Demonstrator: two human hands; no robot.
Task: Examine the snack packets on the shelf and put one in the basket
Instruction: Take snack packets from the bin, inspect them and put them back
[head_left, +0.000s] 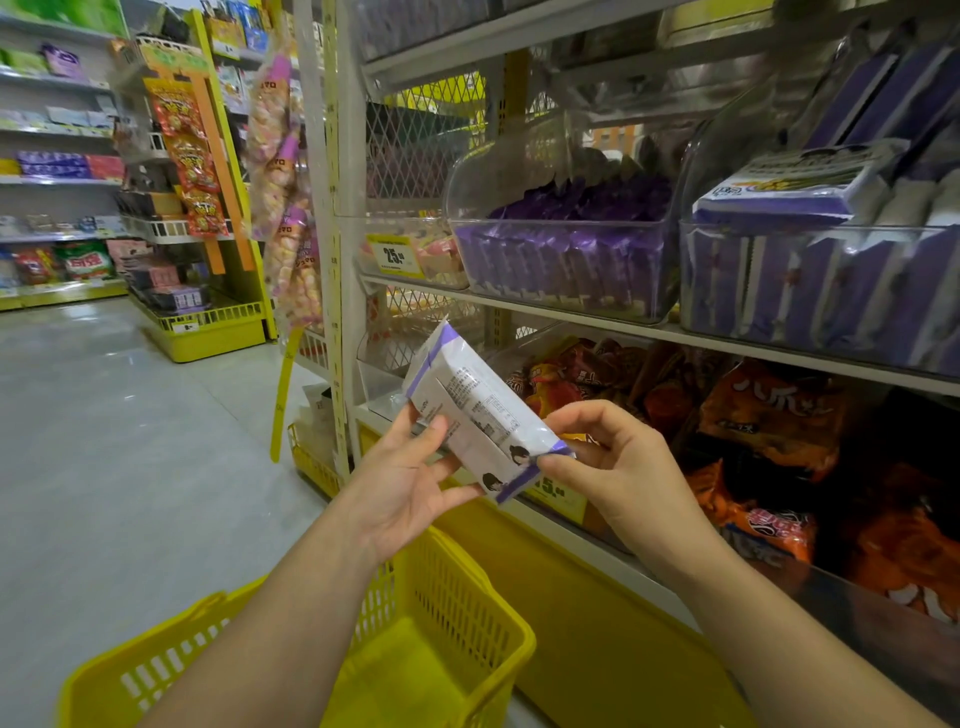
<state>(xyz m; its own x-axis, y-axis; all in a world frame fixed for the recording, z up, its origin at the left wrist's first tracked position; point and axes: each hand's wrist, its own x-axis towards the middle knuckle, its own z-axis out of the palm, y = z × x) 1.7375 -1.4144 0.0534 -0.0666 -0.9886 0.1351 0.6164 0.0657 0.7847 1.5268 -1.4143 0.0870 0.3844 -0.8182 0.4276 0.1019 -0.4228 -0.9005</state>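
Note:
I hold a white and purple snack packet (470, 410) in front of the shelf, its printed back face turned up toward me. My left hand (410, 480) grips its lower left side with thumb on top. My right hand (618, 462) pinches its right end seal. A yellow plastic basket (467, 587) hangs below my arms, under the packet, and nothing shows inside it. More purple packets (566, 249) fill a clear bin on the shelf above, and white and purple packs (810, 291) fill the bin to its right.
Orange and red snack bags (769, 415) lie on the lower shelf behind a clear front panel. A white shelf upright (337, 234) stands left of the bins. Hanging snack strips (280, 171) and yellow racks (208, 322) line the aisle; grey floor (104, 441) spreads left.

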